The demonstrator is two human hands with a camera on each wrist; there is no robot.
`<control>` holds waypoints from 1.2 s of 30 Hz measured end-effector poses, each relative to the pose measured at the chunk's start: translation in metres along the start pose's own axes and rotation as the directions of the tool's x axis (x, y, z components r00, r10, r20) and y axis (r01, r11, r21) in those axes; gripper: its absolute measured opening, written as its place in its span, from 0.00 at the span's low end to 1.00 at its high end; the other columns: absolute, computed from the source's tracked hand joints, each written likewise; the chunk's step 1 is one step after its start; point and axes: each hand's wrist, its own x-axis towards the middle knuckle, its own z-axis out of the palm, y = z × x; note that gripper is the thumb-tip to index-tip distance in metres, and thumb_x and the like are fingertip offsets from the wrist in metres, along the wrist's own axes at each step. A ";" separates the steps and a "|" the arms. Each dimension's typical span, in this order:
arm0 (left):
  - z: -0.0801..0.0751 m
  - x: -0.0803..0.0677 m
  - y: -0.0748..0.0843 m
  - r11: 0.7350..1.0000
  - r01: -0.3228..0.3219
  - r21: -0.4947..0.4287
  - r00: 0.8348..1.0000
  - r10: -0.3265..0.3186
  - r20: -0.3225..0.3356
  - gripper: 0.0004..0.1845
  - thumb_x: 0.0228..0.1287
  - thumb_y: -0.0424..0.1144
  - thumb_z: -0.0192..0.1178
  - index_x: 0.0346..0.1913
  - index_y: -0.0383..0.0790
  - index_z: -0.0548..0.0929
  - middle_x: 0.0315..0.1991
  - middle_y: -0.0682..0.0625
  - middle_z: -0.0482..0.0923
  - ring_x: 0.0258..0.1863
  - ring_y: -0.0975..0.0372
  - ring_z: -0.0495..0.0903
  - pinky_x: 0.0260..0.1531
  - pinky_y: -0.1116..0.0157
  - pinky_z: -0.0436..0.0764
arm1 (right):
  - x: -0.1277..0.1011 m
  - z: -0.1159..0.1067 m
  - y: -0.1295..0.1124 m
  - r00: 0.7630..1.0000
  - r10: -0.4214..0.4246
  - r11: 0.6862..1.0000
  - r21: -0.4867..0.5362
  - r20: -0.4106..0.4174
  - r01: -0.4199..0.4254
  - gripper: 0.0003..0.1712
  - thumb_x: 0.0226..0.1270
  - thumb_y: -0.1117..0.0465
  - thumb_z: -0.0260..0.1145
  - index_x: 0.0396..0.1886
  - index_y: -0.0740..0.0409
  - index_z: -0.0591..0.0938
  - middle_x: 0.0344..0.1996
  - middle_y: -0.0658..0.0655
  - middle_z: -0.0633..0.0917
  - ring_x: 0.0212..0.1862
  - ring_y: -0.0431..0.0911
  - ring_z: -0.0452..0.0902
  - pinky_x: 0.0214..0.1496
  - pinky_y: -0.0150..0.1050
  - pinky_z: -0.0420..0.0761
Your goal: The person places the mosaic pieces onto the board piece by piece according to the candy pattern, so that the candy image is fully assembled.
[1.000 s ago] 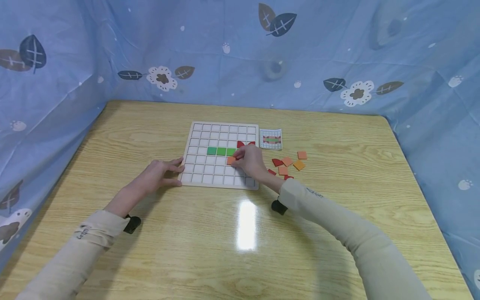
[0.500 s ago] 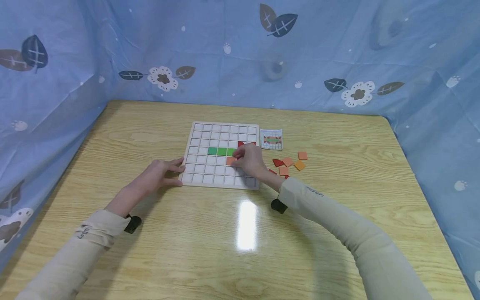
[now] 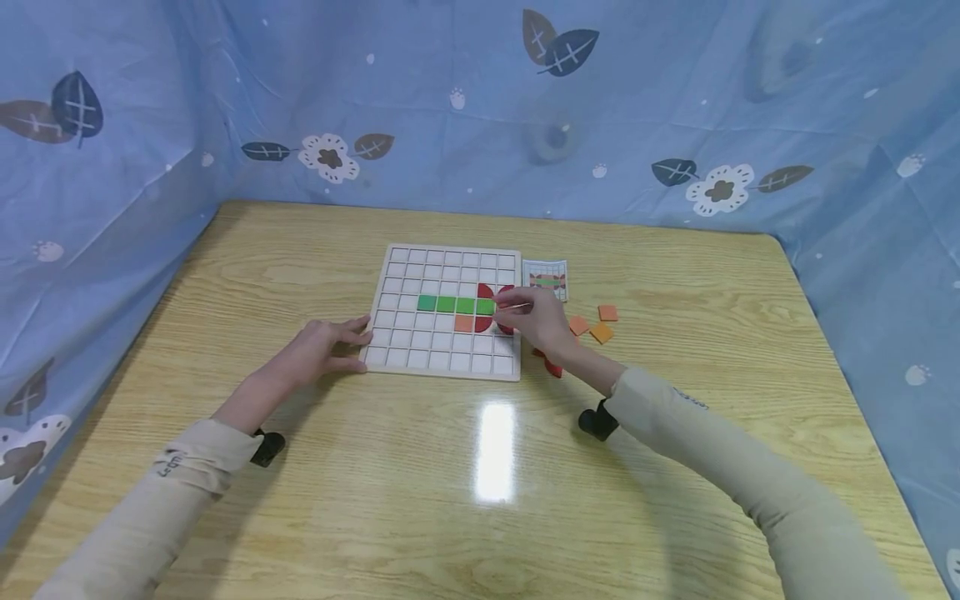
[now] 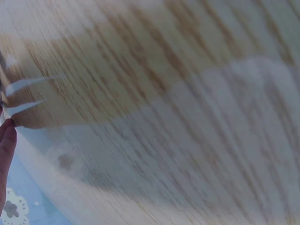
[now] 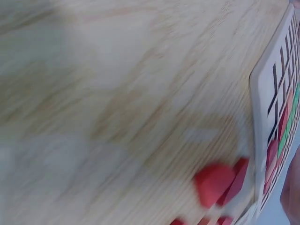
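A white grid board (image 3: 405, 362) lies on the table, its left edge touched by the outstretched fingertips of my left hand (image 3: 318, 346). A row of green square tiles (image 3: 455, 305) runs across the board's middle. Red curved tiles (image 3: 483, 323) sit above and below its right end, and others fill cells near the right edge, partly covered by my right hand (image 3: 536, 318). An orange square tile (image 3: 464, 323) lies under the green row. My right hand hovers over the board's right side, thumb and forefinger apart with nothing visible between them.
Right of the board lie loose orange tiles (image 3: 608, 313) and red tiles (image 5: 214, 183), some hidden by my right hand. A small printed pattern card (image 3: 547, 271) touches the board's upper right side. A blue patterned cloth (image 3: 450, 150) walls the back and sides.
My right hand has moved right, off the orange tile, uncovering the last green tile and the red tile below it. My left hand has stayed on the board's edge.
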 end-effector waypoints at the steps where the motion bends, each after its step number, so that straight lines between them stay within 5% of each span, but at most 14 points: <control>1: 0.000 0.000 0.000 1.000 -0.002 0.001 1.000 0.002 0.000 0.28 0.54 0.34 0.69 0.58 0.26 0.75 0.67 0.33 0.61 0.66 0.40 0.60 0.61 0.45 0.66 | -0.002 -0.005 0.002 1.000 0.005 1.000 0.014 0.001 -0.005 0.14 0.62 0.68 0.68 0.46 0.69 0.84 0.45 0.65 0.84 0.45 0.55 0.83 0.47 0.42 0.83; 11: 0.001 0.001 0.002 1.000 -0.011 0.012 1.000 0.011 -0.001 0.28 0.54 0.35 0.69 0.58 0.26 0.75 0.67 0.33 0.61 0.65 0.39 0.60 0.61 0.45 0.66 | -0.026 -0.049 0.025 0.994 0.107 0.979 0.171 0.012 -0.107 0.19 0.66 0.65 0.65 0.55 0.68 0.79 0.50 0.66 0.82 0.42 0.44 0.83 0.45 0.37 0.83; 16: 0.001 0.002 0.001 1.000 -0.013 0.007 1.000 0.013 -0.002 0.28 0.54 0.36 0.69 0.57 0.26 0.76 0.66 0.33 0.62 0.65 0.39 0.61 0.61 0.45 0.66 | -0.038 -0.069 0.038 0.996 0.090 0.977 0.197 -0.010 -0.086 0.20 0.67 0.64 0.64 0.56 0.69 0.78 0.52 0.67 0.80 0.42 0.39 0.82 0.45 0.34 0.83; 28: 0.003 0.002 0.001 1.000 -0.013 0.003 1.000 0.013 -0.017 0.28 0.53 0.34 0.70 0.57 0.26 0.76 0.66 0.33 0.62 0.65 0.40 0.61 0.61 0.45 0.66 | -0.050 -0.130 0.080 1.000 -0.004 0.980 0.198 0.023 -0.001 0.24 0.65 0.64 0.67 0.56 0.73 0.76 0.47 0.54 0.86 0.45 0.36 0.83 0.46 0.30 0.81; 36: 0.002 0.002 0.000 1.000 -0.017 0.002 1.000 0.017 -0.015 0.28 0.53 0.35 0.69 0.57 0.26 0.76 0.66 0.33 0.62 0.65 0.40 0.61 0.61 0.45 0.66 | -0.035 -0.160 0.099 1.000 -0.015 0.997 0.081 0.023 0.013 0.21 0.64 0.66 0.67 0.55 0.70 0.79 0.46 0.51 0.86 0.44 0.34 0.82 0.45 0.26 0.80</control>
